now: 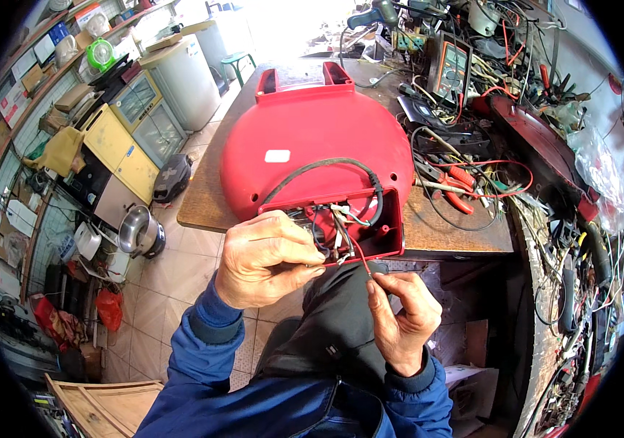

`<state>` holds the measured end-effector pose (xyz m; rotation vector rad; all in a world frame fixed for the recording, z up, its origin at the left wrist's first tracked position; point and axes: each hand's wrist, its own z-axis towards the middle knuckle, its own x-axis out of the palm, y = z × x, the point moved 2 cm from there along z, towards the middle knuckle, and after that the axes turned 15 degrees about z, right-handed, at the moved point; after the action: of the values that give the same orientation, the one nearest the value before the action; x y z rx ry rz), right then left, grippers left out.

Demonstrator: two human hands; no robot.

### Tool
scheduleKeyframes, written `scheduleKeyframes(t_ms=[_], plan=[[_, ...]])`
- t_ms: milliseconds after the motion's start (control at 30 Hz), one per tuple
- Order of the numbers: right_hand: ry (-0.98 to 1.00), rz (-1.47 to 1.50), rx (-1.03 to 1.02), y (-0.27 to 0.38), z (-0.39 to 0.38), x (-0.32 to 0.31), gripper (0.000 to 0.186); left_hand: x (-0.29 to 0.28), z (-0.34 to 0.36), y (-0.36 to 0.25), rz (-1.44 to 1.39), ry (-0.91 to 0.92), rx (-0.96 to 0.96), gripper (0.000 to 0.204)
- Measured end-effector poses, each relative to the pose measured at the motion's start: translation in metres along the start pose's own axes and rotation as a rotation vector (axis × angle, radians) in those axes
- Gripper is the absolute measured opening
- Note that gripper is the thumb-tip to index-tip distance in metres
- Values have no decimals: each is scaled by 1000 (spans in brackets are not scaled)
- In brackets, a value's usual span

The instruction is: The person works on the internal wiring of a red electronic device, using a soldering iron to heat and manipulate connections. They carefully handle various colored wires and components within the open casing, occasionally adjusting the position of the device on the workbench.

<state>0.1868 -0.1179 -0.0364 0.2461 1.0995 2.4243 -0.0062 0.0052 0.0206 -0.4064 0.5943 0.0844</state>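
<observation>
A large round red plastic housing lies on the wooden workbench, with its open wiring box toward me. Inside the box sit several thin wires with pale connectors, and a thick black cable loops over its top edge. My right hand pinches the end of a thin red wire that runs out of the box. At the box's left front corner, my left hand is closed, thumb and fingertips together beside the wires; what they grip is too small to make out.
Red-handled pliers and a red test lead lie on the workbench to the right. Behind them are a multimeter, a heap of tools and cables, and a long red part. A metal pot stands on the floor at left.
</observation>
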Motion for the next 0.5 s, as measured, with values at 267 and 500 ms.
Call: scheduleKeyframes(t_ms=[267,500], plan=[[-9,23,22,-2,-4,0,15,-11,-33,3,143,-227,-60,20],[-23,20,55,-3,-7,7,14,-12,-61,17,-57,-308,-448,16]])
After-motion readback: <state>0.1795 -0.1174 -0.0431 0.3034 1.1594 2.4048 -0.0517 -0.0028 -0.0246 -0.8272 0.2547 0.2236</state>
